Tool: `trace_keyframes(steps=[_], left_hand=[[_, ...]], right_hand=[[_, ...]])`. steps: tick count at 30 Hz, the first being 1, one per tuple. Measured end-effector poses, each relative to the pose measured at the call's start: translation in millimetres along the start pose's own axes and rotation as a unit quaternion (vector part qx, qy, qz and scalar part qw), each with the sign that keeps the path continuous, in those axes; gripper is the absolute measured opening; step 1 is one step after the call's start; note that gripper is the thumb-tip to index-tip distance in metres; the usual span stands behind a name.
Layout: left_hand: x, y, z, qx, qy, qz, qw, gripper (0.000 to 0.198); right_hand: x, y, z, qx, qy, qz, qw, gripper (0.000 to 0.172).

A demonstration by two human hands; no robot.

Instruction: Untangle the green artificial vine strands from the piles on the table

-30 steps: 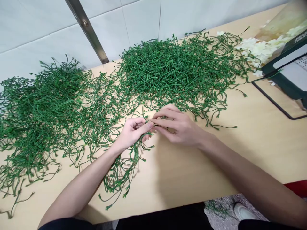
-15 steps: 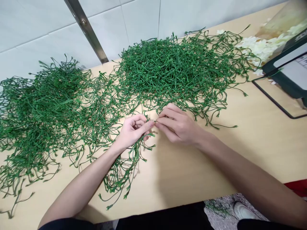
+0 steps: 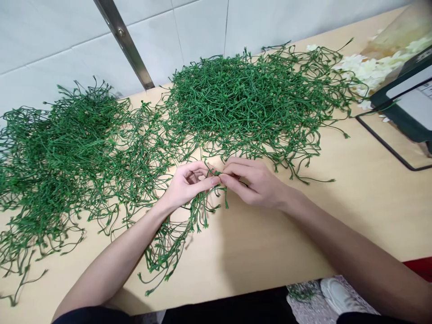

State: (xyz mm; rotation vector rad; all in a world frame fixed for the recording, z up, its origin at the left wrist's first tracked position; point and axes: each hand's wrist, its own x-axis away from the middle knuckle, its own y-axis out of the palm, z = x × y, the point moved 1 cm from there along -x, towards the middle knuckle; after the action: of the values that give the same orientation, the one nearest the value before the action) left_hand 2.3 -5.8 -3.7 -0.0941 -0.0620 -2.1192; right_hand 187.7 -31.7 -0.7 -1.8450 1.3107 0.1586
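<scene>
Between my two hands is a thin green plastic stem (image 3: pixel 216 173) with small budded tips. My left hand (image 3: pixel 191 182) pinches it between thumb and forefinger, with its other fingers curled beneath. The fingertips of my right hand (image 3: pixel 253 182) are closed on the same stem, touching the left thumb. A loose bunch of green stems (image 3: pixel 168 252) hangs or lies below my left hand and reaches toward the table's front edge. Just beyond my hands spreads a large heap of green stems (image 3: pixel 243 94).
Another tangled pile of stems (image 3: pixel 60 144) covers the left side of the wooden table (image 3: pixel 286 243). White artificial petals (image 3: pixel 367 69) and a dark green box (image 3: pixel 405 99) with a black wire frame (image 3: pixel 388 146) stand at the right. A metal post (image 3: pixel 124 42) meets the back edge by the tiled wall.
The right fingers have shifted slightly and a stem now shows more clearly between the fingertips. A green tip now dangles below the hands. The piles have stayed put.
</scene>
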Motion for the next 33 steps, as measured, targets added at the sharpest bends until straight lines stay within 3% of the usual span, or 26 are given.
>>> trace_keyframes(steps=[9,16,20,26,29,33], left_hand=[[0.7,-1.0,1.4,-0.002,-0.012,-0.020,1.000,0.030],[2.6,6.1,3.2,-0.057,-0.002,-0.013,0.998,0.034],[3.6,7.5,0.2,-0.103,0.026,0.001,0.994,0.035],[1.9,8.0,1.9,-0.178,0.112,0.014,0.978,0.030],[0.4,8.2,2.6,-0.202,0.174,0.027,0.963,0.025],[0.4,7.9,-0.3,-0.215,0.163,0.026,0.962,0.025]], right_hand=[[-3.7,-1.0,-1.0,0.003,-0.017,0.005,1.000,0.023],[-0.8,-2.3,4.7,0.155,-0.104,0.011,0.982,0.015],[1.0,-3.6,4.8,0.217,-0.112,0.030,0.969,0.013],[3.7,-4.0,-4.6,0.152,-0.058,0.036,0.986,0.037],[3.0,-2.3,-8.6,0.073,0.023,0.019,0.997,0.043],[-0.2,-4.5,-9.4,-0.025,0.161,-0.041,0.986,0.035]])
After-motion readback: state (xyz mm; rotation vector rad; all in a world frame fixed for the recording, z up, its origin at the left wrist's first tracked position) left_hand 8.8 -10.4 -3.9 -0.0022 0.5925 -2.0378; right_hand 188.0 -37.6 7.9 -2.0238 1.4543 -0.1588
